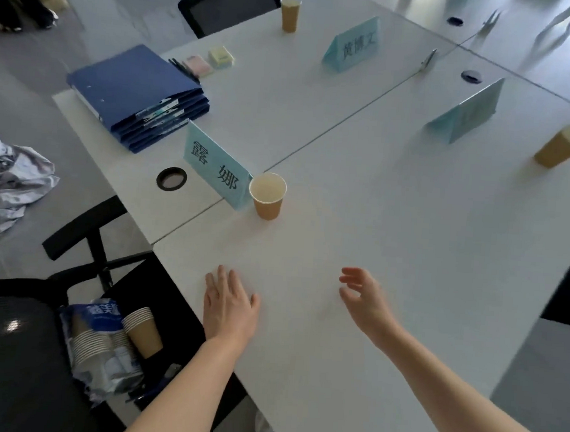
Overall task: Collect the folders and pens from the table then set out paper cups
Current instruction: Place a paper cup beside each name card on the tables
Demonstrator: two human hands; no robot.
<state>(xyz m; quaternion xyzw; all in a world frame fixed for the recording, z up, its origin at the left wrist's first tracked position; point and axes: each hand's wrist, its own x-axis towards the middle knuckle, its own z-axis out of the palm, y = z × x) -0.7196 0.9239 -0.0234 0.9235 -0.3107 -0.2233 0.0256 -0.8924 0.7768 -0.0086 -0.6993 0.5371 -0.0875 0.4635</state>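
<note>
A stack of blue folders (133, 97) lies at the table's left end, with dark pens (182, 68) beside its far edge. Three brown paper cups stand upright: one (267, 196) next to the nearest name card, one (290, 13) at the far side, one (563, 146) at the right. A plastic sleeve of stacked paper cups (106, 341) lies on the black chair seat below the table. My left hand (228, 304) rests flat on the near table edge, holding nothing. My right hand (365, 299) hovers above the white table (410, 241), fingers apart and empty.
Three light-blue name cards stand on the table: near (216, 167), far (352, 47), right (466, 113). Pink and yellow sticky-note pads (208, 60) sit by the pens. Black chairs stand at near left (4, 348) and far (227, 4). Crumpled cloth (6, 176) lies on the floor.
</note>
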